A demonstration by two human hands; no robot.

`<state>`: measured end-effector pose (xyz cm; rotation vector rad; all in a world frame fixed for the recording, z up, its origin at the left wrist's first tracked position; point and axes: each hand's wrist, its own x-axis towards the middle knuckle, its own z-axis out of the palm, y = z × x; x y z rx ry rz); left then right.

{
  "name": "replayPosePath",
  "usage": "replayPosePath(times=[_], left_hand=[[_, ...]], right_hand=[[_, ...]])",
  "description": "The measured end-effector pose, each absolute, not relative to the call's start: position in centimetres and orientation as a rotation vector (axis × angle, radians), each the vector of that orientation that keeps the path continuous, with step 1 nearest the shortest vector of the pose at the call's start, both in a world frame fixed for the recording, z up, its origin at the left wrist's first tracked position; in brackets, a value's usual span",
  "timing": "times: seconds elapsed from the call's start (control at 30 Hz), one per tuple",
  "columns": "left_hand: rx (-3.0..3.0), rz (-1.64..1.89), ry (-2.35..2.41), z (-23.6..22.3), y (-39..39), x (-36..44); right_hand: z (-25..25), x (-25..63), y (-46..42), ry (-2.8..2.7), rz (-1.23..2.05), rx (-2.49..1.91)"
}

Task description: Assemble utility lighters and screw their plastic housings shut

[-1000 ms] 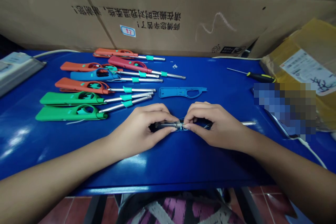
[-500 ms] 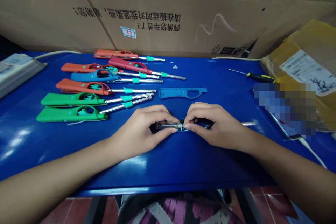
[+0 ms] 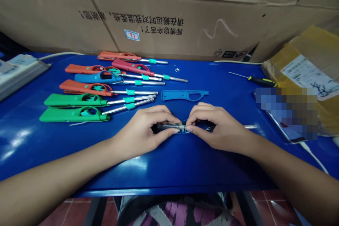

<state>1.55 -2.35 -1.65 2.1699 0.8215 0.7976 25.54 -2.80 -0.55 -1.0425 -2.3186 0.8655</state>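
In the head view, I am working at the centre of the frame, over the worktop (image 3: 143,180). My left hand (image 3: 149,125) is clamping the clear tube (image 3: 168,125) between thumb and fingers, and my right hand (image 3: 221,127) is pinching the pale fitting (image 3: 183,128) at its end; exactly what those fingertips are gripping, I cannot tell. A metal rod (image 3: 250,126) is showing beyond my right wrist. The loose blue half-shell (image 3: 172,95) is lying just above my hands, and assembled lighters (image 3: 60,114) are resting toward the upper left. The tube is looking light, stiff and slippery, so its sides are offering the best hold; the thin wire (image 3: 208,129) is seeming fragile, deserving only gentle fingertips.
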Motion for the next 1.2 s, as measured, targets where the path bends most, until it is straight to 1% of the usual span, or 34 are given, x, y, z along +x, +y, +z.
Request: replayPosePath(times=[0.3, 0.47, 0.67, 1.2], left_hand=[[2.195, 0.837, 0.799, -1.62, -2.35, 1.57], [2.325, 0.870, 0.745, -1.43, -2.20, 1.27], [2.467, 0.930, 0.702, -1.27, -2.41, 1.24], [2.419, 0.918, 0.731, -1.63, -2.27, 1.31]], right_hand=[[-0.68, 25.44, -2.86, -2.322, 0.864, -1.048], [-0.31, 25.48, -2.99, -2.322, 0.804, -1.124], [-0.23, 25.53, -2.95, -2.376, 0.836, -1.167], [-0.29, 25.55, -3.00, -2.274, 0.845, -1.164]])
